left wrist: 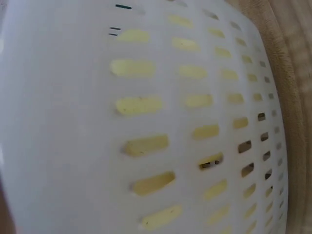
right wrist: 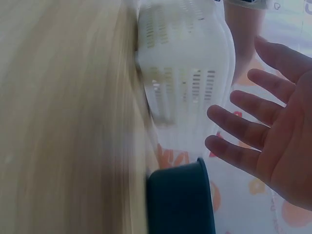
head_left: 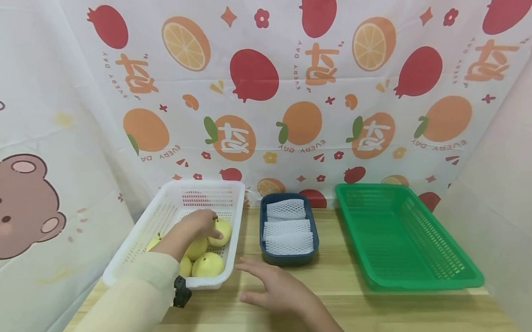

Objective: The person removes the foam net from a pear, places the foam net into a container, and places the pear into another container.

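Note:
In the head view a white plastic basket (head_left: pixel 138 235) holds several round yellow-green pears (head_left: pixel 208 265). My left hand (head_left: pixel 198 224) reaches over them and grips one pear (head_left: pixel 223 228) near the basket's right side, thumb and fingers bent about it. The left wrist view shows only the slotted basket wall (left wrist: pixel 73 146), with yellow fruit behind the slots. My right hand (head_left: pixel 277 286) hovers over the table between the white basket and a dark blue tub, its fingers spread; the right wrist view shows this palm (right wrist: pixel 287 141) holding nothing.
White foam net sleeves (head_left: pixel 288 229) lie inside the dark blue tub (head_left: pixel 289 259) in the middle. A green plastic basket (head_left: pixel 424 284) stands at the right of the wooden table (head_left: pixel 323 280). A fruit-printed cloth (head_left: pixel 258 122) hangs behind.

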The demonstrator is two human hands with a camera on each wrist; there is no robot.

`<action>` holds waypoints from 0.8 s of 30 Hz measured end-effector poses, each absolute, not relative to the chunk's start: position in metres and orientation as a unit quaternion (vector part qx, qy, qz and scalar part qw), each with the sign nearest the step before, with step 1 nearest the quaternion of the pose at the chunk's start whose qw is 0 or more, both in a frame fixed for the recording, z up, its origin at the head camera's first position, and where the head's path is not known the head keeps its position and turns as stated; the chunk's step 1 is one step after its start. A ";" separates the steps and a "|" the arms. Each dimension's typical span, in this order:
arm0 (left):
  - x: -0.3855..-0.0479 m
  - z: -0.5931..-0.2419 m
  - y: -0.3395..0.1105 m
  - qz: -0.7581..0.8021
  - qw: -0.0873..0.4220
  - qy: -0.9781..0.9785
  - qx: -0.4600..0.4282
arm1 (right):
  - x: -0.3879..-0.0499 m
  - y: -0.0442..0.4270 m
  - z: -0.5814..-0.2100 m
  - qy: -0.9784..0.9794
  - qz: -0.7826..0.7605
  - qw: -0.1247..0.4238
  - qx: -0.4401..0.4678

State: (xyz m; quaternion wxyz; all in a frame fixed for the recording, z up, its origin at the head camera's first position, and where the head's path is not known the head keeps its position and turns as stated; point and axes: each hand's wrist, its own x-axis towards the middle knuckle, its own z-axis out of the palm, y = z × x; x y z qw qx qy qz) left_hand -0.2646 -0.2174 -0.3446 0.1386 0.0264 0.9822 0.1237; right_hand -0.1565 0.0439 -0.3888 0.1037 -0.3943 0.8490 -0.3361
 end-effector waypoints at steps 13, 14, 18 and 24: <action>-0.269 -0.344 -0.221 0.129 0.145 0.981 0.023 | -0.159 0.054 -0.386 0.850 -0.361 0.126 -0.363; -0.269 -0.344 -0.221 0.127 0.147 0.981 0.024 | -0.159 0.054 -0.386 0.850 -0.362 0.127 -0.361; -0.267 -0.343 -0.221 0.130 0.149 0.980 0.022 | -0.159 0.054 -0.386 0.852 -0.362 0.126 -0.357; -0.269 -0.345 -0.220 0.131 0.155 0.979 0.025 | -0.163 0.059 -0.385 0.852 -0.365 0.121 -0.356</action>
